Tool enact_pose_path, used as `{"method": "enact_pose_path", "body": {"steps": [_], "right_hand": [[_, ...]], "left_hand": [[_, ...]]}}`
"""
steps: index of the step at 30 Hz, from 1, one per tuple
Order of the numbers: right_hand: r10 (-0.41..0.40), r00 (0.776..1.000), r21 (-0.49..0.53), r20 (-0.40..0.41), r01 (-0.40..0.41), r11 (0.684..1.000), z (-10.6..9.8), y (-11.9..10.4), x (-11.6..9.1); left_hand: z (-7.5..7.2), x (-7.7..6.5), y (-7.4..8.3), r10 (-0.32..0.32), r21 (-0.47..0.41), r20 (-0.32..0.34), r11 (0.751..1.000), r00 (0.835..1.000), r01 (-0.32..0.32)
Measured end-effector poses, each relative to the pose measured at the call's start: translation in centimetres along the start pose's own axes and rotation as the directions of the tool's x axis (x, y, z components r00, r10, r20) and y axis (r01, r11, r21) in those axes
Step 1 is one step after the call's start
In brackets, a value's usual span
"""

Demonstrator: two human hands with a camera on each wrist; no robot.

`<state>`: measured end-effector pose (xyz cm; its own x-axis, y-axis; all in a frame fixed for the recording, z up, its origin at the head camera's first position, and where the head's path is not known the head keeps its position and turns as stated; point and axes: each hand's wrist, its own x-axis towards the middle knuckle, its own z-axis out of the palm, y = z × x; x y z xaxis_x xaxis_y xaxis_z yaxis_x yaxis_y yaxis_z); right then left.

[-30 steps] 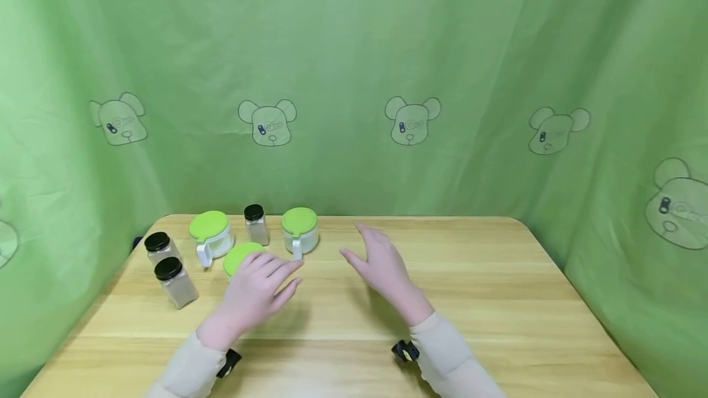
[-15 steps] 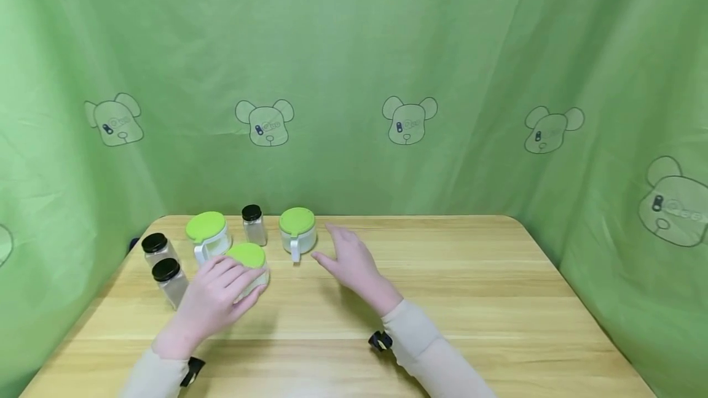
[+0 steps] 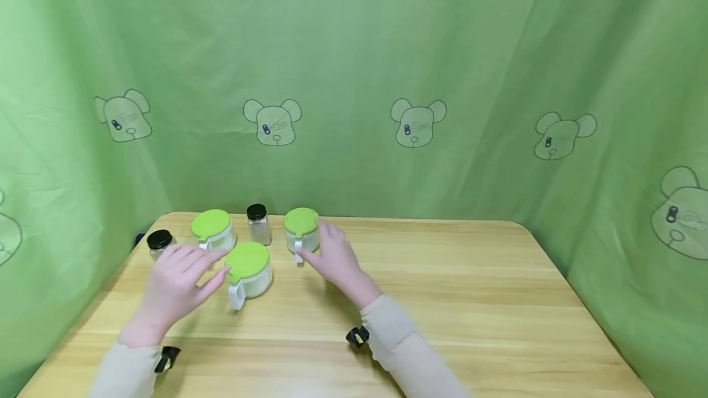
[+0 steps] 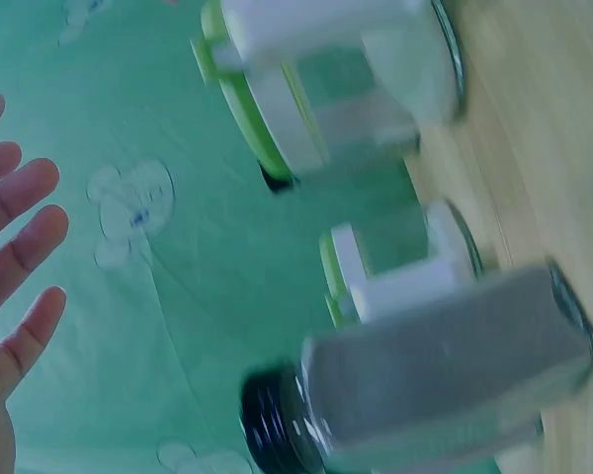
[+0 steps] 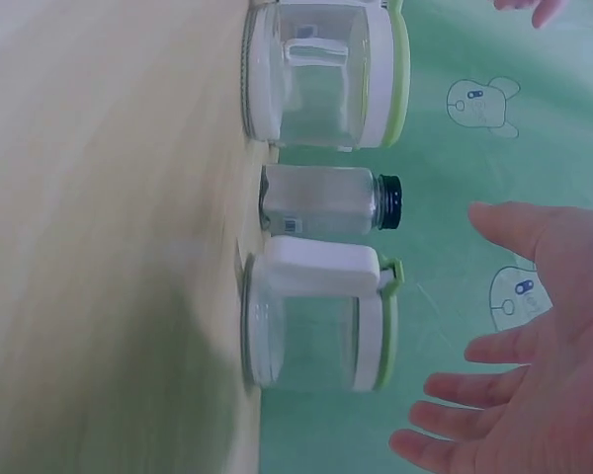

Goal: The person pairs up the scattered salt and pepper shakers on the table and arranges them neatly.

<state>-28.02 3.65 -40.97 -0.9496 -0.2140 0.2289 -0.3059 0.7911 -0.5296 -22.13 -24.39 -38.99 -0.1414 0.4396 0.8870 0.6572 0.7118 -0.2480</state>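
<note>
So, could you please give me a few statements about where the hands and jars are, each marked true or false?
1. The right hand is nearest the rear right green-lidded jar. True.
2. A black-capped jar stands between that jar and the rear left green-lidded jar. True.
3. The left hand grips a black-capped jar. False: it holds nothing, its fingers standing apart in the left wrist view.
4. The front green-lidded jar lies on its side. False: it stands upright on the table.
5. Its handle is green. False: it is white.
</note>
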Motion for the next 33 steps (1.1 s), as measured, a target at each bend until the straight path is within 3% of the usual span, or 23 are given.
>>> {"method": "enact_pose_path", "body": {"steps": [8, 12, 15, 27, 30, 33], "right_hand": [[0.067, 0.998, 0.093, -0.011, -0.066, 0.993, 1.5, -0.6, 1.0], [0.111, 0.994, 0.157, -0.003, -0.110, 0.982, 2.2, -0.7, 1.4], [0.132, 0.991, 0.207, -0.002, -0.129, 0.970, 2.6, -0.6, 1.8], [0.199, 0.980, 0.248, -0.011, -0.190, 0.950, 4.0, -0.3, 3.6], [0.212, 0.977, 0.255, -0.012, -0.202, 0.946, 4.0, -0.3, 4.0], [0.216, 0.976, 0.257, -0.020, -0.204, 0.945, 4.1, -0.1, 4.4]], "left_hand": [[-1.3, -1.5, -2.3, -0.057, 0.053, -0.060, 0.997, 0.997, 0.060], [-1.6, -2.4, -3.3, -0.086, 0.066, -0.111, 0.993, 0.990, 0.094], [-1.8, -3.1, -4.0, -0.111, 0.087, -0.114, 0.989, 0.987, 0.121], [-3.1, -5.9, -5.9, -0.168, 0.172, -0.004, 0.971, 0.986, 0.166], [-3.2, -6.4, -6.1, -0.214, 0.190, 0.033, 0.960, 0.976, 0.204], [-3.3, -6.9, -6.2, -0.281, 0.199, 0.093, 0.945, 0.955, 0.259]]}}
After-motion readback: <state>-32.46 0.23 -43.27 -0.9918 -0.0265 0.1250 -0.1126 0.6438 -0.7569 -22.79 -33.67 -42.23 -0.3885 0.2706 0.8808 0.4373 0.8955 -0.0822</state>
